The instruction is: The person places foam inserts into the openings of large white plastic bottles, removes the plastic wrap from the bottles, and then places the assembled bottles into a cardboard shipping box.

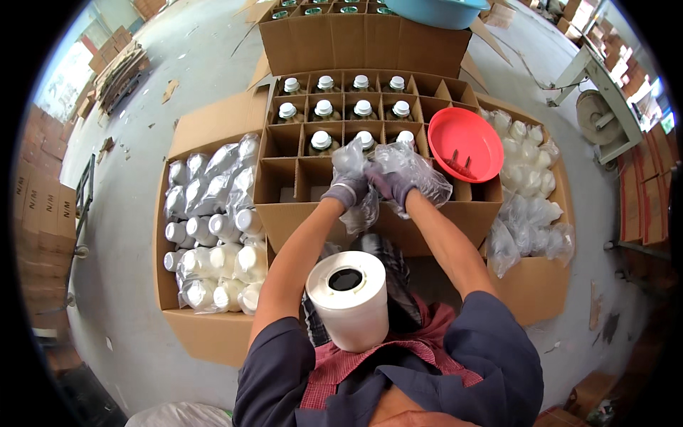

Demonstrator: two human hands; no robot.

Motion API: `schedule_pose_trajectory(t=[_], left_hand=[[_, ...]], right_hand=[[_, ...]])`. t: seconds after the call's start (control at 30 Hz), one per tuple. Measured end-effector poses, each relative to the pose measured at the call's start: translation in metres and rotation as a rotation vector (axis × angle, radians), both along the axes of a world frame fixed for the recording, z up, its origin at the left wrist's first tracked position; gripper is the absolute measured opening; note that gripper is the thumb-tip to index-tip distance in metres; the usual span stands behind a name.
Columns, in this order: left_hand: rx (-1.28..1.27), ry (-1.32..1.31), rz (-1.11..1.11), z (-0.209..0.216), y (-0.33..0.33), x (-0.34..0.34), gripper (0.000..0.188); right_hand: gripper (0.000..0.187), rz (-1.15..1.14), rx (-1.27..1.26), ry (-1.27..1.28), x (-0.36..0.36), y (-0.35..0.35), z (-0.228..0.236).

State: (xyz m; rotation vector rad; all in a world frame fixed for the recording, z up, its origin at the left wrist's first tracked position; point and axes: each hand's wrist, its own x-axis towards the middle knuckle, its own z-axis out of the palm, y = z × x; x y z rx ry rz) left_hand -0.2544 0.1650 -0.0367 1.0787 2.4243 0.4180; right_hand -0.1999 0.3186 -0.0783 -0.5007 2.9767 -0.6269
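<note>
Both my hands wear greyish-purple gloves and meet above the near edge of a divided cardboard box (373,217). My left hand (348,191) is closed on clear plastic bags (416,167) that bunch up around both hands. Pressed close beside it, my right hand (393,188) also grips the crumpled plastic. Whether anything is inside the plastic, I cannot tell. White-capped clear bottles (323,109) stand upright in several of the box's compartments, just beyond my hands. A red plastic bowl (442,132) rests on the box's right side, with a few small dark and red items in it.
A white cylinder (366,317) with a dark round hole stands at my lap. Open boxes of plastic-wrapped white bottles flank me, left (220,263) and right (526,171). Beyond is another bottle box (363,43) bearing a blue basin (434,13). A metal-framed machine (594,99) stands far right.
</note>
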Motion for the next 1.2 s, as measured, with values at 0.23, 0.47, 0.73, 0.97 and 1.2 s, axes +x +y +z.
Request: schedule_pose_trajectory(t=[0.23,0.47,0.73,0.97,1.2], left_hand=[[0.200,-0.177,0.163,-0.203,0.022,-0.040,0.040],[-0.014,-0.214,-0.136,-0.191,-0.022,-0.062,0.041],[0.273,0.095,-0.199,0.091,-0.076,-0.007,0.042],[0.712,-0.179,-0.140,0.001,-0.045,-0.009,0.047],[0.755,-1.187,0.352,-0.076,-0.004,-0.024,0.070]], right_hand=[[0.038,-0.309,-0.420,0.215,0.076,-0.062,0.154],[0.028,-0.334,-0.260,0.130,-0.001,-0.064,0.054],[0.026,-0.401,0.126,-0.304,-0.042,-0.037,0.012],[0.029,-0.007,0.247,-0.005,-0.002,-0.036,0.026],[0.035,-0.707,0.031,0.404,0.046,-0.017,0.124]])
